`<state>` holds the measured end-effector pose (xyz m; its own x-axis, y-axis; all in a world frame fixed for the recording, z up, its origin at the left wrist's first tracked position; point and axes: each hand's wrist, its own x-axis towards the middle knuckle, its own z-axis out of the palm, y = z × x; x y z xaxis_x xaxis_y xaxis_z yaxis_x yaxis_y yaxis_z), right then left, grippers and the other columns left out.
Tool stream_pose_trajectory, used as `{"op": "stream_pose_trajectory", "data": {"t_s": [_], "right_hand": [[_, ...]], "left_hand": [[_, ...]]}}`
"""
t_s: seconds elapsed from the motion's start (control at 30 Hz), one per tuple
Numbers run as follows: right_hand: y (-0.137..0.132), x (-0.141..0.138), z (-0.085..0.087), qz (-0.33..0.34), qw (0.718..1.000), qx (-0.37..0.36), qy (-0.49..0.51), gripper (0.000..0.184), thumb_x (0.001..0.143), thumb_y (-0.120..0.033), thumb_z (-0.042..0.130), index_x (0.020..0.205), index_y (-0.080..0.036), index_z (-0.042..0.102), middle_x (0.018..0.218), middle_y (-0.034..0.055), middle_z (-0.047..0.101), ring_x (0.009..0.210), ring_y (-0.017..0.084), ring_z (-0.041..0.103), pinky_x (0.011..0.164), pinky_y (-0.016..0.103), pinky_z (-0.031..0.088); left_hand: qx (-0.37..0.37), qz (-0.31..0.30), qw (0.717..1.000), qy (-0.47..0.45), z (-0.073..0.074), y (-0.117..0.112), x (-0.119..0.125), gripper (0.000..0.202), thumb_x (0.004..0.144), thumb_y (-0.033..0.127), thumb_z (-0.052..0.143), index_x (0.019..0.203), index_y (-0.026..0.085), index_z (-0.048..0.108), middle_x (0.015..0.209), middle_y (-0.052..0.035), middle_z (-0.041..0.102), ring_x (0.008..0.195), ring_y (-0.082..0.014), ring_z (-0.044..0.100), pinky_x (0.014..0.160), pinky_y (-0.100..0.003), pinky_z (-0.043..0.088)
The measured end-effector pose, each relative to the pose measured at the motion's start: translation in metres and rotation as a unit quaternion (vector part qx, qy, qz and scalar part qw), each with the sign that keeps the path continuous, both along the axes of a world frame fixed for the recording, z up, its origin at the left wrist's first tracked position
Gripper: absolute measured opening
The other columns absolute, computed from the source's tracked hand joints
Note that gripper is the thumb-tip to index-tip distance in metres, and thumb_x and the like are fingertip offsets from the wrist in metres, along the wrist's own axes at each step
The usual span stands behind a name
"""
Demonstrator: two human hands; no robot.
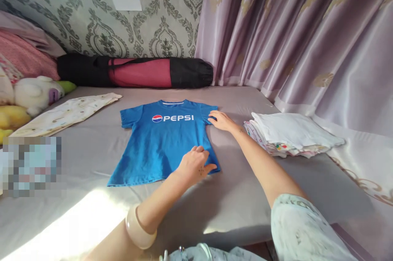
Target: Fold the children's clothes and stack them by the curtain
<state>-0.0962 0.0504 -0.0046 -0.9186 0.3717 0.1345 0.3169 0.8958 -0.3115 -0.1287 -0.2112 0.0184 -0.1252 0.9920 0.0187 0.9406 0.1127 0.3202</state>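
Note:
A blue T-shirt (159, 142) with white PEPSI lettering lies spread face up on the bed, its neckline pointing away from me. At the cuff of its right-hand sleeve, my right hand (221, 121) has its fingers bent around the fabric. My left hand (195, 164) is on the lower right side of the shirt, near the side seam and hem. Its fingers are curled in and the thumb sticks out toward the edge; the fingertips are hidden under the hand. A pale bangle (138, 228) circles my left forearm.
A stack of folded clothes (294, 134), white on top, sits at the right by the curtain (276, 27). Patterned cream cloth (70, 113) and plush toys (33, 95) lie at the left. A black-and-red rolled bag (139, 72) lines the wall. One left-hand area is pixelated.

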Motion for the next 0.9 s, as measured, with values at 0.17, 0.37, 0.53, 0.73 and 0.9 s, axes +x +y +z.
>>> {"op": "stream_pose_trajectory", "data": {"t_s": [0.17, 0.37, 0.53, 0.73, 0.9], "right_hand": [[-0.009, 0.006, 0.001, 0.048, 0.999, 0.013, 0.014, 0.038, 0.089, -0.028, 0.063, 0.125, -0.017, 0.063, 0.134, 0.0107, 0.059, 0.126, 0.021, 0.052, 0.11, 0.034, 0.038], [-0.015, 0.019, 0.004, 0.033, 0.997, 0.027, -0.059, 0.049, 0.096, -0.014, 0.041, 0.142, -0.03, 0.047, 0.147, 0.0008, 0.047, 0.129, 0.018, 0.049, 0.11, 0.033, 0.036], [-0.023, 0.019, 0.01, 0.023, 0.995, 0.051, -0.086, 0.058, 0.093, -0.006, 0.032, 0.144, -0.031, 0.044, 0.145, 0.0017, 0.05, 0.126, 0.021, 0.052, 0.106, 0.035, 0.039], [-0.029, 0.014, 0.011, 0.012, 0.991, 0.09, -0.094, 0.045, 0.096, -0.011, 0.03, 0.133, -0.022, 0.054, 0.133, 0.0095, 0.058, 0.121, 0.024, 0.053, 0.104, 0.039, 0.038], [-0.022, 0.012, 0.006, 0.075, 0.987, 0.121, -0.074, 0.044, 0.095, -0.009, 0.034, 0.131, -0.022, 0.056, 0.136, 0.0079, 0.057, 0.127, 0.02, 0.047, 0.108, 0.036, 0.034]], "left_hand": [[0.022, 0.021, 0.999, 0.016, -0.005, -0.008, 0.023, 0.022, 0.094, 0.039, 0.05, 0.095, 0.022, 0.064, 0.094, -0.0106, 0.064, 0.089, -0.0224, 0.062, 0.078, -0.035, 0.051], [0.034, 0.037, 0.999, -0.005, -0.01, -0.015, 0.024, 0.028, 0.094, 0.045, 0.051, 0.101, 0.022, 0.065, 0.102, -0.0094, 0.063, 0.095, -0.0232, 0.058, 0.084, -0.037, 0.049], [0.059, 0.017, 0.997, -0.047, -0.013, -0.017, 0.023, 0.026, 0.094, 0.042, 0.052, 0.104, 0.023, 0.067, 0.102, -0.0063, 0.064, 0.096, -0.0208, 0.058, 0.086, -0.033, 0.049], [0.057, 0.002, 0.998, 0.02, -0.011, -0.018, 0.031, 0.026, 0.097, 0.026, 0.041, 0.098, 0.022, 0.068, 0.097, -0.0079, 0.064, 0.092, -0.0205, 0.059, 0.082, -0.033, 0.05], [0.037, 0.003, 0.998, 0.056, -0.011, -0.017, 0.034, 0.023, 0.091, 0.016, 0.045, 0.094, 0.022, 0.067, 0.098, -0.0076, 0.065, 0.093, -0.0203, 0.059, 0.082, -0.032, 0.051]]}}
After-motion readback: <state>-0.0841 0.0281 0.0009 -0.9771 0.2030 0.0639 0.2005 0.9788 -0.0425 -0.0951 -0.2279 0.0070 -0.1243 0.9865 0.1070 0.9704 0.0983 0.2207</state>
